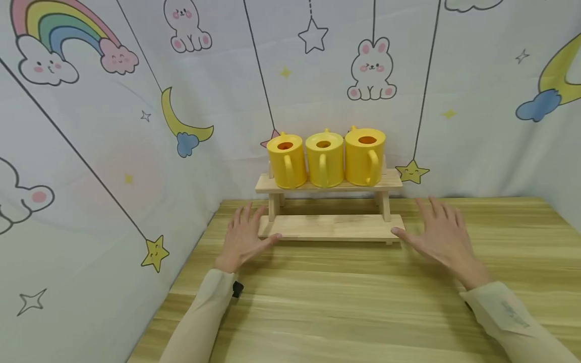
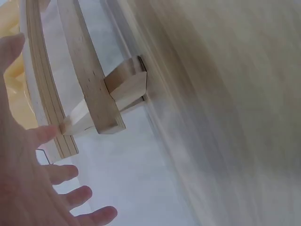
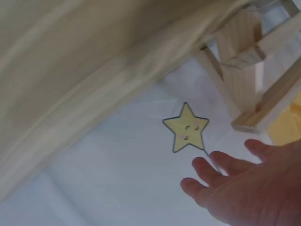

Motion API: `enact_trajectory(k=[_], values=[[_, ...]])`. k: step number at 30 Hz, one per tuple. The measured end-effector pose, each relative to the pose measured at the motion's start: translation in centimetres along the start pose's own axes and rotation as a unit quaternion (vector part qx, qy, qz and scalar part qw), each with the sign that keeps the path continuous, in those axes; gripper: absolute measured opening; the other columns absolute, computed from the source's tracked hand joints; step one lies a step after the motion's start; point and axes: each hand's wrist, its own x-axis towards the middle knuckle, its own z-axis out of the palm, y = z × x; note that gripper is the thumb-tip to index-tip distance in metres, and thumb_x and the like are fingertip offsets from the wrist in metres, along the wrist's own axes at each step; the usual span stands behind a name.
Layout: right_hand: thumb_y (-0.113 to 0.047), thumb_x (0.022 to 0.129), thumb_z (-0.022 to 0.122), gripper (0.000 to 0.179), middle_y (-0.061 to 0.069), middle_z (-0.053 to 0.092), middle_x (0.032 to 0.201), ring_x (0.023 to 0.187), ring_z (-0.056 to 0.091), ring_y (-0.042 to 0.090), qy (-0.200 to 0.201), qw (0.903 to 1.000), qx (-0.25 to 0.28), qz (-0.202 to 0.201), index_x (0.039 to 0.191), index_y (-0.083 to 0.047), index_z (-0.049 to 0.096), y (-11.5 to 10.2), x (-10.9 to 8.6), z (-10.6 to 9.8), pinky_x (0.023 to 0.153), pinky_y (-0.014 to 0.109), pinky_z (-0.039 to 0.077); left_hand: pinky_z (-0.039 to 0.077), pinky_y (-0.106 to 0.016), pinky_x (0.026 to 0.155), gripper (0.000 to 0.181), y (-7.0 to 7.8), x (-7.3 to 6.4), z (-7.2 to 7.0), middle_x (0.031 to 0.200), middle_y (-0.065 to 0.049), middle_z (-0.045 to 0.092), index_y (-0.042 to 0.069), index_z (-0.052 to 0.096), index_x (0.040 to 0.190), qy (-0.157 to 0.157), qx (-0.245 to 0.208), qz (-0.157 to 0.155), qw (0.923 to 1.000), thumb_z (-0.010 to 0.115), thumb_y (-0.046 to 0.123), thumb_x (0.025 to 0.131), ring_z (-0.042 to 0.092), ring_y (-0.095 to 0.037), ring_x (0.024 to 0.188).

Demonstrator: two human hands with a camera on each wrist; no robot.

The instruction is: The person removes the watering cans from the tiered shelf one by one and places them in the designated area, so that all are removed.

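A two-tier wooden rack (image 1: 331,227) stands at the back of the table, with three yellow mugs (image 1: 325,161) in a row on its upper shelf. My left hand (image 1: 245,234) is at the rack's left end, fingers spread and thumb close to the lower shelf's front edge. Off the right end, my right hand (image 1: 442,237) is spread too, its thumb tip at the lower shelf's corner. Both hands hold nothing. In the left wrist view, the left fingers (image 2: 63,174) extend beside the shelf end. The right fingers (image 3: 207,174) point past the rack (image 3: 249,61) in the right wrist view.
The wood-grain table (image 1: 345,307) spreads in front of the rack and to both sides. A white cloth backdrop (image 1: 254,75) printed with rabbits, stars and moons hangs close behind the rack and along the left side.
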Motion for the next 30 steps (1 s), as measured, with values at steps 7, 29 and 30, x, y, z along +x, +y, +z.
enact_trajectory(k=[7,29,30], values=[[-0.067,0.095,0.073,0.101,0.036,0.048,0.158,0.143,0.044,0.060,0.058,0.9926,0.106,0.009,0.164,-0.001,0.041,-2.7,0.4,-1.7,0.116,0.080,0.039,0.045,-0.078,0.122,0.096,0.4,0.3,-0.2,0.172,-0.025,0.035,0.011,0.040,0.167,0.032,-0.107,-0.039,0.9930,0.071,0.063,0.094,0.038,-0.053,0.156],[-0.052,0.102,0.074,0.066,0.016,0.065,0.134,0.116,0.064,0.025,0.077,0.9342,0.345,0.052,0.142,-0.002,0.059,-9.0,5.0,-4.7,0.091,0.009,0.050,0.069,-0.021,0.072,0.082,0.9,1.0,2.0,0.154,-0.031,0.052,-0.006,0.038,0.163,-0.021,-0.516,-0.296,0.8037,0.080,0.028,0.101,0.076,-0.014,0.084],[-0.052,0.102,0.075,0.066,0.016,0.065,0.133,0.115,0.064,0.025,0.079,0.9333,0.346,0.054,0.142,-0.001,0.059,-9.1,5.3,-4.8,0.091,0.009,0.050,0.069,-0.020,0.071,0.079,0.9,1.1,2.1,0.153,-0.031,0.053,-0.007,0.039,0.162,-0.018,-0.525,-0.301,0.7962,0.079,0.026,0.102,0.075,-0.013,0.082]])
